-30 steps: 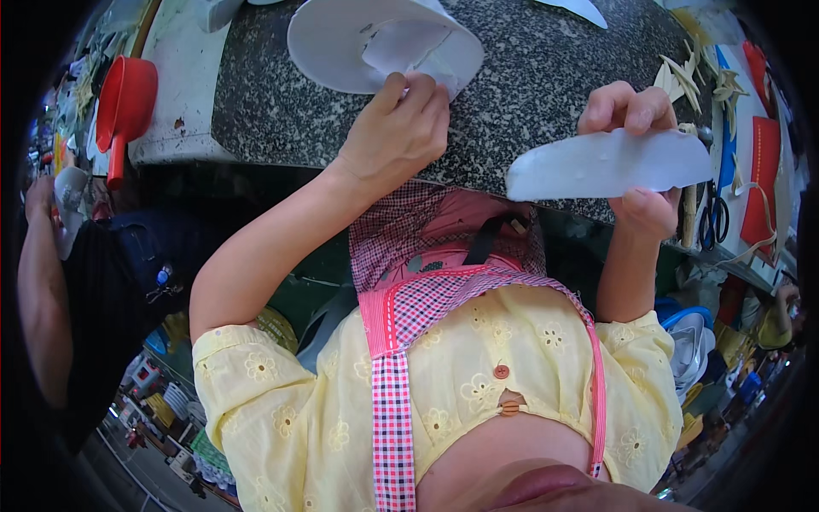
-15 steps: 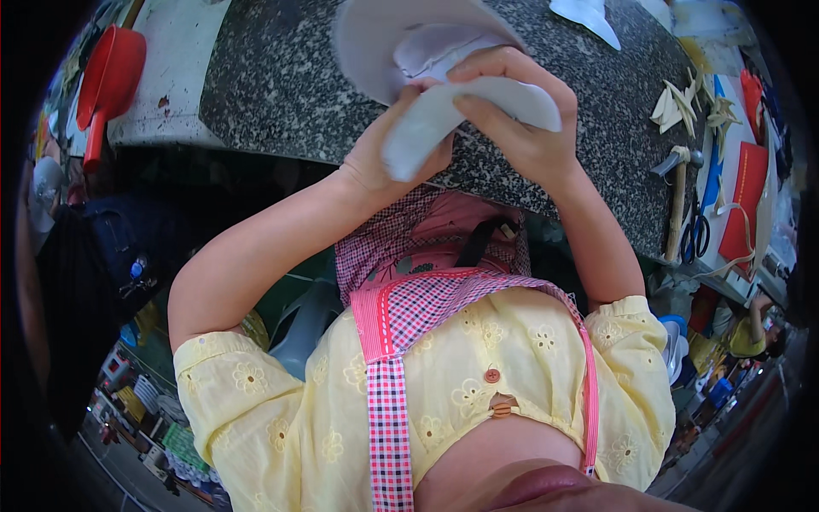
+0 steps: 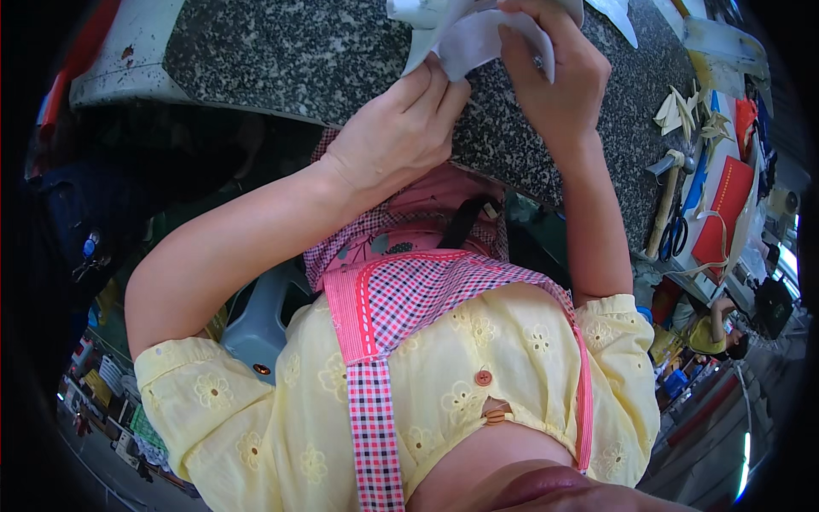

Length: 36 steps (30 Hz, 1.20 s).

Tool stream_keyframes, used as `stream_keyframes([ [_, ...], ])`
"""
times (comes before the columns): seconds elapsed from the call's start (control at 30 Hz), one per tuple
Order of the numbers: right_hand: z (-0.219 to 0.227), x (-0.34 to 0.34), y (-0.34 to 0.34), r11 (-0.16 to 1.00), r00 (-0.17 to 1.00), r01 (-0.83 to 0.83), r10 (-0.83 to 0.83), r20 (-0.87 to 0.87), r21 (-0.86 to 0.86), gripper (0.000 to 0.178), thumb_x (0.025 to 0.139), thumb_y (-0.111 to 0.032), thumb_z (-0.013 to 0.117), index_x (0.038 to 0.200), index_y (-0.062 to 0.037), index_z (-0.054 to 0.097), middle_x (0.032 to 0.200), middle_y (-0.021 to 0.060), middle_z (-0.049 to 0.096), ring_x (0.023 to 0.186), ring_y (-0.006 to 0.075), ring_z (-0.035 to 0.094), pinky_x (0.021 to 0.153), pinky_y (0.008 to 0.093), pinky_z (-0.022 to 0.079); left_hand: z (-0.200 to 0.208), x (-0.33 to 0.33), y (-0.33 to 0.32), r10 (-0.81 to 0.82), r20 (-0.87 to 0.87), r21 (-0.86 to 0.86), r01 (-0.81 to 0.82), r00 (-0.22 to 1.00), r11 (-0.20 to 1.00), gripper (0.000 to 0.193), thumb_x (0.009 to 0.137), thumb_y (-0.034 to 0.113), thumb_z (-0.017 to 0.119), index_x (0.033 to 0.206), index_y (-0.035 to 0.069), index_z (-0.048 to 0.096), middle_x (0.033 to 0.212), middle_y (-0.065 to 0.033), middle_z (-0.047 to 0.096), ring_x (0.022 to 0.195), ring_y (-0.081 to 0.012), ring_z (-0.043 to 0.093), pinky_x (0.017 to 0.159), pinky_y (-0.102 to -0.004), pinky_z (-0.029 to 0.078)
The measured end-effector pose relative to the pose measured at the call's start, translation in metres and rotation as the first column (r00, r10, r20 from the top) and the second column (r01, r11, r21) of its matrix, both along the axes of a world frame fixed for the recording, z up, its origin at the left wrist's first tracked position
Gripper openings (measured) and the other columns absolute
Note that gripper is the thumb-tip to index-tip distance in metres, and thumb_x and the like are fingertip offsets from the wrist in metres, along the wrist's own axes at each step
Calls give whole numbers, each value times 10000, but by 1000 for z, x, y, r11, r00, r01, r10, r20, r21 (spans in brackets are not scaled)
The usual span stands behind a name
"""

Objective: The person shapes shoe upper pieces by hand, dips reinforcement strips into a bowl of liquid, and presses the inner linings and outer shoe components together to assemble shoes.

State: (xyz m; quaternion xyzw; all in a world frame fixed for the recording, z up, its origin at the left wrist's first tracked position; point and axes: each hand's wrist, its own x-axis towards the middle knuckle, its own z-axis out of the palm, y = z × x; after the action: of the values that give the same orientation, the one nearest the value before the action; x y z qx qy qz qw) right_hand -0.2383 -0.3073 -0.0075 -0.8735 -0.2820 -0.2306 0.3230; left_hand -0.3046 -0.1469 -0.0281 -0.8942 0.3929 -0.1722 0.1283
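A curved white piece of smooth sheet material [image 3: 471, 44], with flaps and a bent-over band, hangs over the speckled dark worktop [image 3: 281, 64] near the top of the view. I cannot tell what kind of article it is. My left hand [image 3: 403, 124] pinches its lower left edge between thumb and fingers. On the other side my right hand [image 3: 554, 81] is closed round the right end of the band, thumb on the near side and fingers behind. The upper part of the piece runs out of the picture.
Toward the right edge lie a hammer [image 3: 670, 171], dark-handled scissors [image 3: 674, 237], cream scraps [image 3: 678, 113] and a red flat packet [image 3: 725, 205]. Another white piece [image 3: 618, 17] lies at the far right. A red scoop [image 3: 90, 38] is at far left. A person in yellow [image 3: 706, 334] sits beyond the right side.
Both hands and the white piece have moved up in the view, and the piece is turned and bent differently. My left hand now pinches its lower edge. The whole view has shifted.
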Motion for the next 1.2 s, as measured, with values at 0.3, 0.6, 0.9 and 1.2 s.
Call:
stream_keyframes([
  [0.3, -9, 2, -6, 999, 1000, -21, 21, -7, -41, 149, 745, -36, 604, 891, -9, 604, 815, 169, 625, 679, 313, 623, 592, 330, 486, 0, -9, -5, 4, 28, 40, -5, 1000, 999, 453, 716, 155, 459, 1086, -90, 553, 916, -183, 590, 951, -271, 546, 953, -326, 376],
  [0.6, -14, 3, -8, 997, 997, 56, -59, -48, -52, 219, 697, -26, 600, 916, -23, 600, 820, 175, 624, 713, 328, 620, 621, 364, 492, 10, -10, -4, -2, 55, 57, -1, 998, 998, 372, 714, 160, 476, 986, -56, 607, 969, -129, 586, 1002, -223, 519, 1030, -336, 303],
  [0.9, -19, 5, -6, 992, 997, 71, -75, -35, -103, 207, 707, -47, 586, 912, -23, 596, 784, 172, 620, 700, 328, 615, 623, 377, 497, -1, -10, 0, 38, 46, -72, -35, 998, 997, 267, 676, 142, 502, 838, -36, 617, 1001, -87, 518, 1019, -199, 496, 1023, -311, 311],
  [1.2, -24, 3, -4, 981, 981, 172, -179, -74, -87, 182, 706, -57, 584, 886, -33, 592, 753, 177, 611, 704, 338, 609, 624, 387, 489, 4, -8, -4, 33, 7, -26, -33, 999, 999, 272, 686, 142, 504, 872, -21, 616, 993, -77, 517, 1040, -192, 485, 1037, -310, 287],
])
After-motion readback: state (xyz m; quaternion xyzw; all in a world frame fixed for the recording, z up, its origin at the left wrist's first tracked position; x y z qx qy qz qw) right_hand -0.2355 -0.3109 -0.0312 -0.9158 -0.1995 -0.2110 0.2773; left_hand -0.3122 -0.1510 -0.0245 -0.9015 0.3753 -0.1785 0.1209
